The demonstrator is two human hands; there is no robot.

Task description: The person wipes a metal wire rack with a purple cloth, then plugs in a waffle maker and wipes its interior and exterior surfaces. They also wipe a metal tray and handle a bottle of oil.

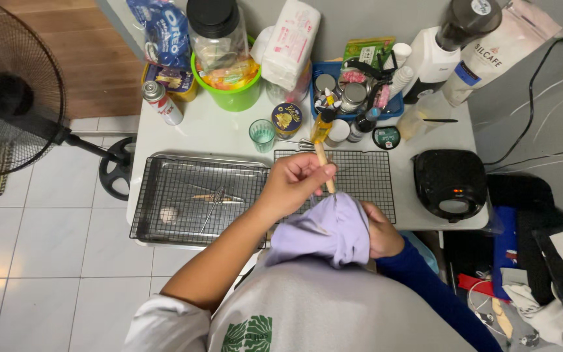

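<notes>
Nearest me, at the table's (pixel 229 133) front edge, my right hand (pixel 379 231) is bunched inside a lilac cloth (pixel 327 231), which wraps the lower end of a wooden-handled tool (pixel 324 171); my left hand (pixel 294 182) pinches that handle between thumb and fingertips, just above the cloth. The tool looks light and stiff, the handle smooth but dry, so I judge the bare wood the place to hold it; the cloth is soft and limp. Its working end is buried in the folds, so I cannot tell its shape, and my right fingers are mostly covered, closed on cloth. To the left, a rack tray (pixel 197 199) holds a whisk (pixel 213 202); behind my hands lies a flat rack (pixel 366 173). At the back edge, jars and bottles crowd together, hard to sort.
</notes>
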